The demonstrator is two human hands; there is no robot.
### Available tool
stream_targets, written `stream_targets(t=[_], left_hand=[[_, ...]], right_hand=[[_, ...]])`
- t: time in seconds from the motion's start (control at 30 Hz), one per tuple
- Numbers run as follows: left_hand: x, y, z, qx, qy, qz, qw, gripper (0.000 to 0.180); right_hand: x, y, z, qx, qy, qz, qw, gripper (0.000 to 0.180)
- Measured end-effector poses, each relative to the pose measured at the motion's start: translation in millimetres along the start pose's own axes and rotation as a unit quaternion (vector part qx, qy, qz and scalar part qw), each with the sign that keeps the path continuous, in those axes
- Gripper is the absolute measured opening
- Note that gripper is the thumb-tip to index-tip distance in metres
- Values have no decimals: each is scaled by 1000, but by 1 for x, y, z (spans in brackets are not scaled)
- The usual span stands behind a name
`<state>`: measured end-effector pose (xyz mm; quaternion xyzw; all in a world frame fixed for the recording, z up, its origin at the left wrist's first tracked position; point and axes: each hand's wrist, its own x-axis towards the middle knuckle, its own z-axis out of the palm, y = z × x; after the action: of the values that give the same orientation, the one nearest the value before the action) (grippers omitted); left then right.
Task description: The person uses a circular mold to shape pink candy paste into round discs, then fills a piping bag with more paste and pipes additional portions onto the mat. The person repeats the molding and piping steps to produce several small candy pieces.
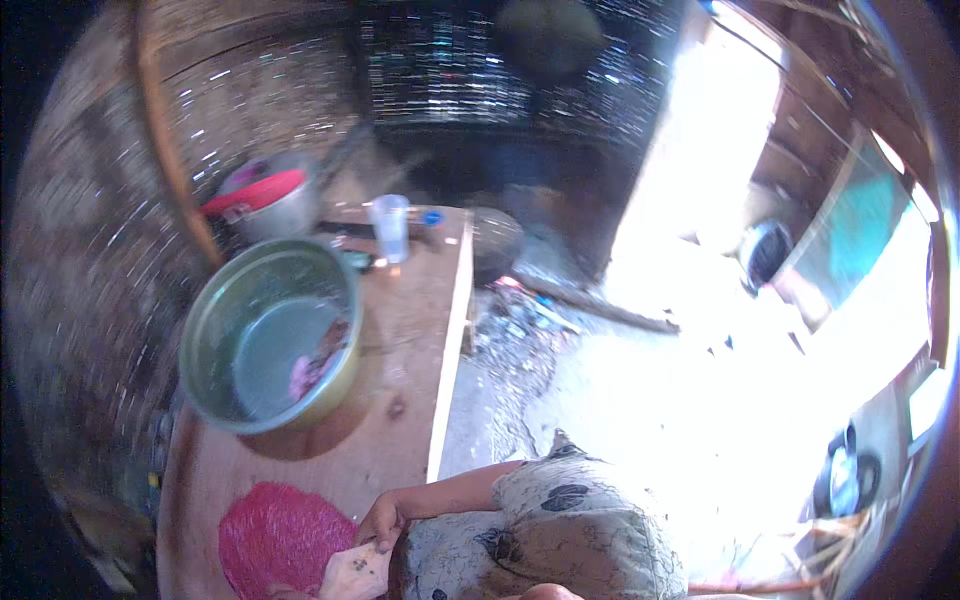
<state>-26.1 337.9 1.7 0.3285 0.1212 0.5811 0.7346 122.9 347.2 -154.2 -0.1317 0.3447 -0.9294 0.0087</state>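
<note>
My right hand (383, 522) reaches in from a patterned sleeve near the lower edge. Its fingers are closed on the top of a pale, flat piece (357, 572) with a few dark dots, paper or a packet by its look. At the lower edge, a sliver of skin that seems to be my left hand (290, 593) shows beside that piece; its fingers are hidden. Left of it, a crinkled pink-red sheet (280, 535), perhaps a plastic bag, lies on the wooden table (400, 405). Beyond stands a large green basin (205, 370), with purple and brownish pieces inside along its right wall.
A clear plastic cup (391, 230) and a blue cap (432, 217) stand at the table's far end. Behind the basin is a pot (285, 222) with a red rim piece. A woven wall borders the left. Rubble (510, 330) and a bright doorway (705, 120) lie to the right.
</note>
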Motion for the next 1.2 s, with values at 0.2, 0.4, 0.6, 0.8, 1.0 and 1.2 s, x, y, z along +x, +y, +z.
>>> stream_targets(t=[0.2,0.4,0.6,0.8,1.0,1.2], left_hand=[[41,-74,49,-9,-38,-160,986,83],[41,-85,56,-5,-37,-196,980,81],[25,-66,34,-14,-3,-175,984,80],[-7,1,32,-8,15,-73,997,79],[-51,90,38,-51,-46,66,995,78],[-101,160,25,7,27,272,962,69]], right_hand=[[-50,35,-112,-143,9,25,989,82],[-47,29,-107,-71,1,16,997,87],[-19,27,-57,72,-34,-5,997,92],[10,64,-120,3,51,41,998,43],[-43,40,-138,32,109,87,990,40],[29,-119,36,-75,159,186,967,62]])
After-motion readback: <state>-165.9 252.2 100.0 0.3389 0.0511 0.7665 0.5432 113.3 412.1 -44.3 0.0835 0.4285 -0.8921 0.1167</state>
